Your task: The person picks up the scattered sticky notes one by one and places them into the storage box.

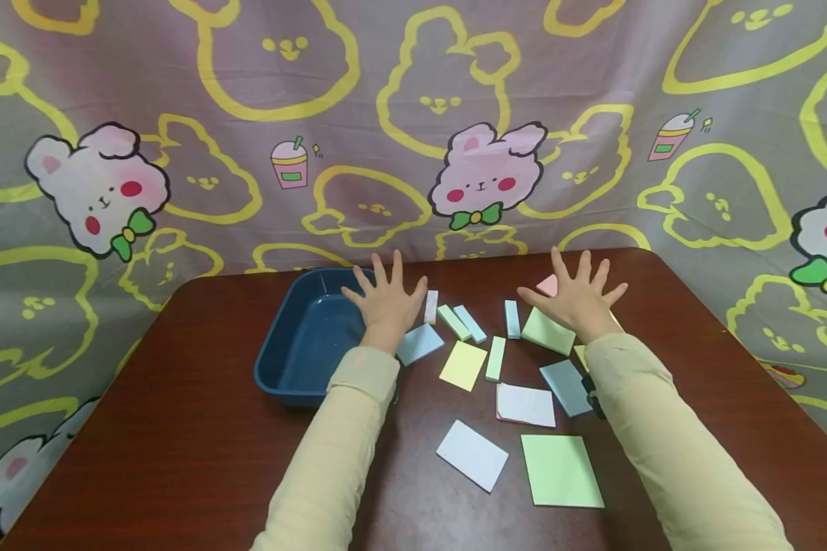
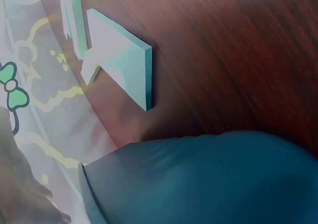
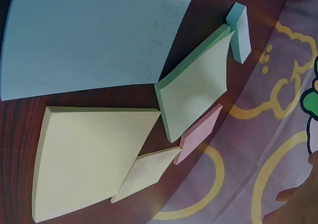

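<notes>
Both hands are held out with fingers spread and nothing in them. In the head view my left hand (image 1: 389, 306) overlaps the right rim of a dark blue plastic basin (image 1: 282, 337), near a blue sticky-note pad (image 1: 420, 344). My right hand (image 1: 582, 302) appears over the far right of the pads, beside a thick green pad (image 1: 548, 332) and a pink one (image 1: 547, 285). In the right wrist view, a large blue pad (image 3: 89, 40) and a yellow pad (image 3: 89, 159) lie close below. Part of the yellow pad is hidden by the right sleeve in the head view.
Between the forearms lie a yellow pad (image 1: 463, 366), narrow strips such as a green one (image 1: 495, 358), two white pads including the nearer one (image 1: 472, 455), and a large green square pad (image 1: 561, 471). A patterned cloth (image 1: 358, 153) hangs behind the brown table (image 1: 179, 428).
</notes>
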Tool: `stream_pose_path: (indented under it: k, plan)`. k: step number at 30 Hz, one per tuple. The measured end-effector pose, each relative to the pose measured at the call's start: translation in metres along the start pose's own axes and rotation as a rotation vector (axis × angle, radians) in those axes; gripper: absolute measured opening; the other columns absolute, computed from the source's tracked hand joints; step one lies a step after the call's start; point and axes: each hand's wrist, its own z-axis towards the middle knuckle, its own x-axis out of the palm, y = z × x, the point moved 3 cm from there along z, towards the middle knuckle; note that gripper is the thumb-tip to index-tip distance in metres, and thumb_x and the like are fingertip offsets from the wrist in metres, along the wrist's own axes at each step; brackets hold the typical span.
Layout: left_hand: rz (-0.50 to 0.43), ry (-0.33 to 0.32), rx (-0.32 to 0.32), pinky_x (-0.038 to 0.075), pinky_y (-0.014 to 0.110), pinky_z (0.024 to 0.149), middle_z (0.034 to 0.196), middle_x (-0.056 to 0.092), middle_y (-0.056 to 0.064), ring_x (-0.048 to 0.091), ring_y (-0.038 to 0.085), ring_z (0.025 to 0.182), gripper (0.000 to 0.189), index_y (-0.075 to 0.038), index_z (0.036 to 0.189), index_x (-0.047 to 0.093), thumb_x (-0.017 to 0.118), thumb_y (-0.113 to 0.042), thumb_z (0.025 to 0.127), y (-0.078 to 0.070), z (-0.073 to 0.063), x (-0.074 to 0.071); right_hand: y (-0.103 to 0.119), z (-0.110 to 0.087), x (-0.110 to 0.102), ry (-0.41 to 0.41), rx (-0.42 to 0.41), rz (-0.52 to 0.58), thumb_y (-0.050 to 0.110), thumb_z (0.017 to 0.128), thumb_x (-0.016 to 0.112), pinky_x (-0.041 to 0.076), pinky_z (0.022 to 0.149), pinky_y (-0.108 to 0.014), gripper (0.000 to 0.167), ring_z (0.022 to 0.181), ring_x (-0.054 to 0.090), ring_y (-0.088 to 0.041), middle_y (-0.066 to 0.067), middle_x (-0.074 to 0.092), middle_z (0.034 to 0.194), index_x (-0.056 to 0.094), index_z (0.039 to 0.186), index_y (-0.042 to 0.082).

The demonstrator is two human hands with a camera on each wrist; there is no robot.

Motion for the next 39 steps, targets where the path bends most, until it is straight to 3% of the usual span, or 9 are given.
stream_pose_path:
  k: [7, 12, 18, 24, 31, 39]
  plan:
    - [0.026, 0.012, -0.017, 0.005, 0.068, 0.112, 0.163, -0.001, 0.013, -0.002, 0.047, 0.146, 0.075, -0.026, 0.155, 0.002, 0.03, -0.061, 0.095, 0.002, 0.001, -0.01, -0.002, 0.0, -0.001, 0.027, 0.005, -0.009, 0.064, 0.086, 0.048, -0.012, 0.098, -0.078, 0.096, 0.136, -0.02, -0.059, -0.035, -0.014, 0.153, 0.005, 0.154, 0.012]
    - [0.034, 0.004, -0.025, 0.008, 0.067, 0.112, 0.162, 0.001, 0.015, 0.001, 0.048, 0.146, 0.076, -0.024, 0.155, 0.002, 0.03, -0.061, 0.094, 0.007, 0.002, -0.021, -0.005, -0.002, -0.001, 0.031, -0.017, -0.03, 0.062, 0.086, 0.049, -0.006, 0.104, -0.075, 0.095, 0.138, -0.01, -0.059, -0.039, -0.006, 0.152, 0.015, 0.152, 0.003]
    - [0.026, 0.013, -0.065, 0.007, 0.068, 0.112, 0.162, -0.003, 0.016, -0.001, 0.048, 0.146, 0.079, -0.021, 0.155, -0.002, 0.03, -0.06, 0.095, 0.02, 0.001, -0.035, -0.007, -0.004, 0.003, 0.045, -0.053, -0.087, 0.06, 0.087, 0.049, 0.007, 0.108, -0.068, 0.093, 0.134, 0.009, -0.058, -0.042, 0.011, 0.146, 0.021, 0.148, -0.005]
    - [-0.015, 0.028, -0.095, 0.007, 0.068, 0.112, 0.161, -0.003, 0.019, -0.003, 0.048, 0.146, 0.087, -0.015, 0.154, -0.007, 0.031, -0.063, 0.093, 0.032, 0.002, -0.047, -0.015, -0.007, 0.006, 0.142, -0.054, -0.122, 0.054, 0.089, 0.05, 0.023, 0.101, -0.067, 0.09, 0.122, 0.024, -0.058, -0.045, 0.024, 0.137, 0.025, 0.144, -0.011]
    - [-0.062, 0.113, -0.171, 0.007, 0.067, 0.112, 0.159, -0.004, 0.025, -0.004, 0.05, 0.145, 0.091, -0.008, 0.152, -0.014, 0.031, -0.062, 0.094, 0.053, 0.0, -0.063, -0.024, -0.004, 0.011, 0.225, -0.054, -0.16, 0.037, 0.093, 0.051, 0.036, 0.096, -0.066, 0.074, 0.12, 0.033, -0.062, -0.048, 0.03, 0.133, 0.031, 0.137, -0.018]
    - [-0.1, 0.264, -0.205, 0.015, 0.064, 0.112, 0.156, 0.003, 0.031, 0.01, 0.053, 0.141, 0.089, 0.0, 0.151, -0.012, 0.033, -0.054, 0.097, 0.084, -0.013, -0.087, -0.031, 0.0, 0.017, 0.239, -0.074, -0.158, 0.033, 0.09, 0.057, 0.042, 0.092, -0.06, 0.071, 0.112, 0.043, -0.06, -0.049, 0.035, 0.127, 0.036, 0.13, -0.022]
